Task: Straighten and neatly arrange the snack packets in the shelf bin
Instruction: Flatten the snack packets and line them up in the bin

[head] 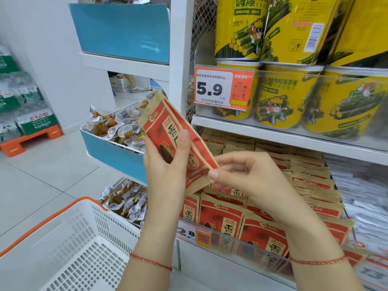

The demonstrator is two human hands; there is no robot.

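- The held sunflower-seed packets (pixel 178 139) sit tilted above the shelf bin (pixel 231 238); likely risk: they fan apart and slip, since only a corner is pinched on the right.
- Left hand (pixel 165 164) is upright, thumb across the front, fingers wrapped behind, grasping the packets.
- Right hand (pixel 247 175) reaches in palm-down, its thumb and fingers pinching the packets' lower corner.

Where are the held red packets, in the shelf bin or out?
Out. Left hand and right hand hold the red packets tilted above the shelf bin.
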